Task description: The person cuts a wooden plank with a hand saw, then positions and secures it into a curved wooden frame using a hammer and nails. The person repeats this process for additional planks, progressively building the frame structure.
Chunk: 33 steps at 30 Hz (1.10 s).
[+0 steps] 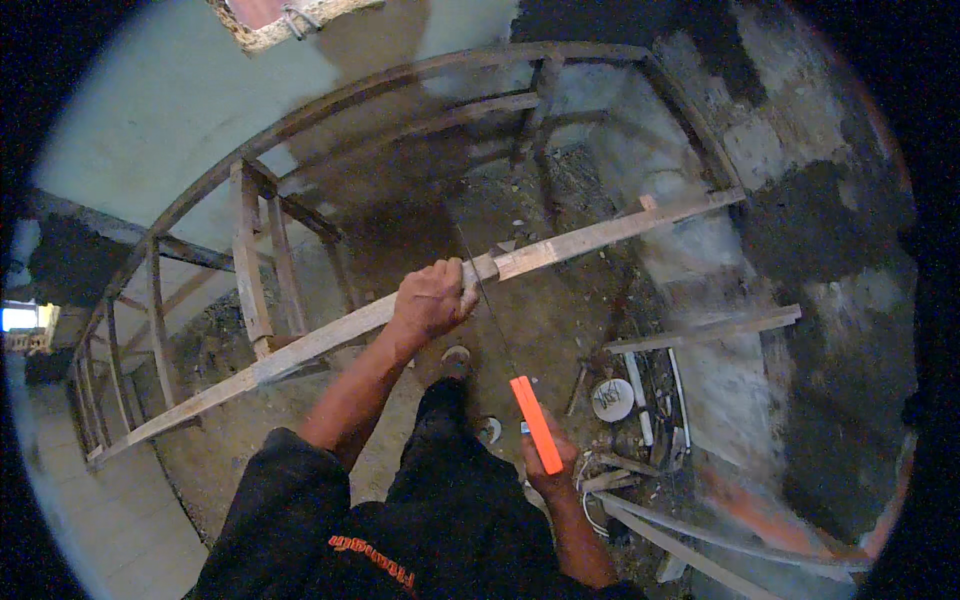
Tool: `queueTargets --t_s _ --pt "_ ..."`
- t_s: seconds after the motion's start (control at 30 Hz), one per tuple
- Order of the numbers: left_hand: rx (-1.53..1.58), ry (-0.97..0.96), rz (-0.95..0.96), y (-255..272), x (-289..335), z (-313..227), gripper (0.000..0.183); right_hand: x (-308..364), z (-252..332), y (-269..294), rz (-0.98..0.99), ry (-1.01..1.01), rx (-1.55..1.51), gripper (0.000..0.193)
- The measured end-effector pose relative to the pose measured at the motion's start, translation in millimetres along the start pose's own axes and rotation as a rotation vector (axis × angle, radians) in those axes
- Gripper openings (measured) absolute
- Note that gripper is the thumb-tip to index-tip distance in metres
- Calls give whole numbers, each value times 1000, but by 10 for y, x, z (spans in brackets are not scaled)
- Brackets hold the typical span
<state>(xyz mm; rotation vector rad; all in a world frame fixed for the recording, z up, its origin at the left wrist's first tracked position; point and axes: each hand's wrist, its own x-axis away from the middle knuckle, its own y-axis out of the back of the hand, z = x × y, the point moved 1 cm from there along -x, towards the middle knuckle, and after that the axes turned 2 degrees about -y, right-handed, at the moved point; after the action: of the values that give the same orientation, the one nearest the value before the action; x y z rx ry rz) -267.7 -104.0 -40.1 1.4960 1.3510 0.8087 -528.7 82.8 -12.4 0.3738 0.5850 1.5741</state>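
My left hand (435,298) is closed around a long wooden beam (340,332), the near rail of a timber frame, close to a notch or joint in it. The fingers of my right hand (552,465) wrap the orange handle of a handsaw (537,425). Seen edge-on, the saw's thin blade runs up and away from me and crosses the beam just right of my left hand. How deep the blade sits in the wood is too small to tell. Part of my right hand is hidden by the handle.
Beyond the beam stand the frame's posts (247,262) and its far rail (330,98). Right of my feet are a white round container (612,400), white pipes (640,400), a loose board (705,328) and scraps. A patchy wall (830,330) rises at right.
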Motion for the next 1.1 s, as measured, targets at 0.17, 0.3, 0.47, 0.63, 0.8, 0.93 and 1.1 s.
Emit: queueTargets --t_s 0.17,0.3,0.47,0.63,0.8,0.93,1.1 --pt "-5 -42 -21 19 12 -7 41 -189 8 -149 96 -218 -90 36" --pt "-5 -58 -56 29 8 -7 34 -260 -67 -156 99 -168 -20 37" --pt "23 -54 -73 -1 41 -38 34 -178 -173 -67 89 -119 -51 35" --pt "7 -67 -109 7 68 -57 35 -254 -205 -175 -46 119 -23 50" --pt "23 -70 -90 7 86 -43 35 -287 -194 -216 -43 157 110 50" --pt "19 -84 -36 -2 154 -61 36 -261 -153 -132 16 53 29 49" --pt "18 -106 -54 36 168 -51 37 -305 -111 -132 26 64 59 51"
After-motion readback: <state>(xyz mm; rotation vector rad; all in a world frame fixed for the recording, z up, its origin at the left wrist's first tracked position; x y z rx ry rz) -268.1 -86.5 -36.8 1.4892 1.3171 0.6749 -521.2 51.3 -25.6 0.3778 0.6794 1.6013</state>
